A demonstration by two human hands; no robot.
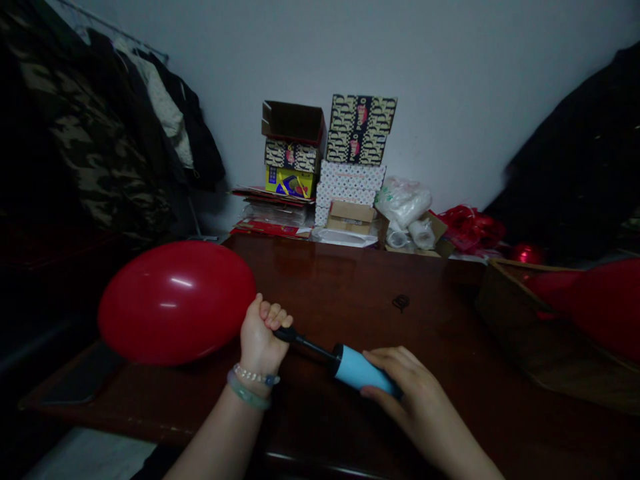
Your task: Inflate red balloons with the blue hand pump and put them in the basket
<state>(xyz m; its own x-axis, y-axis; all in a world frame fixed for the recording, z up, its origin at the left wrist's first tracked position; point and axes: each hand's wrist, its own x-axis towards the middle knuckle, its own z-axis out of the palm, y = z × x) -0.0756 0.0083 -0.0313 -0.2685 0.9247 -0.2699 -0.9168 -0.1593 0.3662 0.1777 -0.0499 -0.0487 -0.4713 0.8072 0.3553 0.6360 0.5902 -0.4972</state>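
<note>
A large inflated red balloon [176,302] lies over the left part of the dark wooden table [350,287]. My left hand [261,335] is closed in a fist around the balloon's neck and the black nozzle of a hand pump. The pump's light blue barrel [361,371] lies slanted toward the lower right, and my right hand [407,395] is wrapped over its rear end. A black shaft [310,346] joins nozzle and barrel. Beaded bracelets sit on my left wrist.
Stacked patterned boxes [350,157] and plastic bags [404,201] stand against the back wall. A cardboard box [540,333] with red balloons [595,303] sits at the right. A dark phone [83,380] lies on the table's left corner. Clothes [100,147] hang at the left.
</note>
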